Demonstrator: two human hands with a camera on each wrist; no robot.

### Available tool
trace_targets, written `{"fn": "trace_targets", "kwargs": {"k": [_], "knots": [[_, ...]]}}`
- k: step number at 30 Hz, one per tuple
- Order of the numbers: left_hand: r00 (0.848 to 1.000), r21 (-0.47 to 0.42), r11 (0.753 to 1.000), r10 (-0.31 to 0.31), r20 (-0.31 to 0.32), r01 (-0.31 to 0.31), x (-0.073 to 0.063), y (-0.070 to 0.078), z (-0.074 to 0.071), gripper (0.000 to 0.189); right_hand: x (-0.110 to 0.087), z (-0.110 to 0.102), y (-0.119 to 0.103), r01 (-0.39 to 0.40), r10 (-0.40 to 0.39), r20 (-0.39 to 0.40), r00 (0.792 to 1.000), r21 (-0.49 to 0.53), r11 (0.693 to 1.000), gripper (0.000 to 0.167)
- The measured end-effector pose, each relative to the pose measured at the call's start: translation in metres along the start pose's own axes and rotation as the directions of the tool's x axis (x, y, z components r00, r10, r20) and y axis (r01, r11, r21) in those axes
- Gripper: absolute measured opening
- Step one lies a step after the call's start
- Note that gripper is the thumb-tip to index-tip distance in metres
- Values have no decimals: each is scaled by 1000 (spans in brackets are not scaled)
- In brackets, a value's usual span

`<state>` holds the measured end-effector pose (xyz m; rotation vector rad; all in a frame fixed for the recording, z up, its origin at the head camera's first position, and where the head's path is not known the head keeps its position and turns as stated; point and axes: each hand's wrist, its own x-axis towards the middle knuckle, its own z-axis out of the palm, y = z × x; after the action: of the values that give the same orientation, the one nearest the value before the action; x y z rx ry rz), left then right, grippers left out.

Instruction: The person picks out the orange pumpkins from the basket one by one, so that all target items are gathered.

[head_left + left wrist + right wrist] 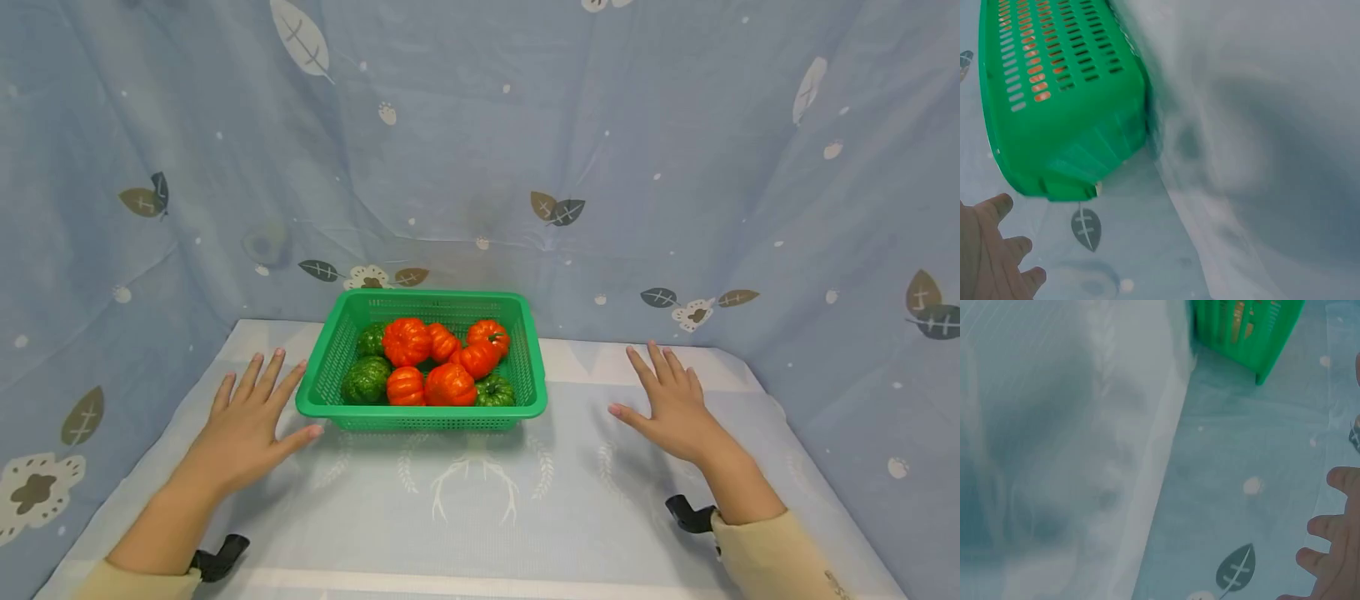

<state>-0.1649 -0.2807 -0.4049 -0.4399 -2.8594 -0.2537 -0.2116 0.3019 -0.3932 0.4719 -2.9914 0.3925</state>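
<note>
A green plastic basket (431,412) stands at the back of the table, left of centre. Inside it lie several red pumpkin-shaped vegetables (450,385) and several dark green ones (367,381). My left hand (243,429) is spread flat with fingers apart, just left of the basket and holding nothing. In the left wrist view, the fingertips (1002,205) show below the basket's end wall (1085,144). Well to the basket's right, my right hand (677,408) is likewise spread and holds nothing.
A pale patterned cloth covers the table (480,533). Blue curtains (465,150) with leaf prints hang behind it and at both sides. A black wrist mount (219,558) sits on the left wrist, another mount (690,514) on the right.
</note>
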Motion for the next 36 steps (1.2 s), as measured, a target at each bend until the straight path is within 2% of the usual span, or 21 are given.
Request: {"fn": "trace_targets", "kwargs": {"k": [6, 12, 15, 20, 22, 24, 28, 36], "knots": [[999, -95, 995, 12, -35, -15, 14, 6, 6, 89, 15, 8, -16, 46, -46, -34, 998, 23, 999, 94], [999, -237, 971, 2, -48, -13, 28, 5, 14, 86, 27, 17, -37, 92, -85, -65, 994, 113, 989, 88], [999, -317, 948, -16, -43, 1, 32, 5, 19, 84, 32, 21, -50, 107, -96, -74, 993, 163, 981, 85], [998, -468, 883, -58, -7, 48, 37, 6, 24, 83, 42, 28, -71, 167, -144, -112, 983, 231, 959, 77], [997, -505, 861, -71, 1, 62, 38, 6, 25, 82, 47, 31, -78, 199, -170, -132, 977, 251, 947, 75], [997, -521, 851, -79, 3, 69, 40, 5, 26, 84, 52, 34, -86, 227, -194, -146, 970, 267, 936, 74], [995, -516, 852, -92, 25, 92, 41, 4, 27, 89, 62, 40, -99, 250, -212, -153, 965, 312, 916, 72], [991, -435, 891, -117, 59, 131, 40, 5, 25, 100, 84, 44, -120, 226, -194, -124, 973, 369, 901, 71]]}}
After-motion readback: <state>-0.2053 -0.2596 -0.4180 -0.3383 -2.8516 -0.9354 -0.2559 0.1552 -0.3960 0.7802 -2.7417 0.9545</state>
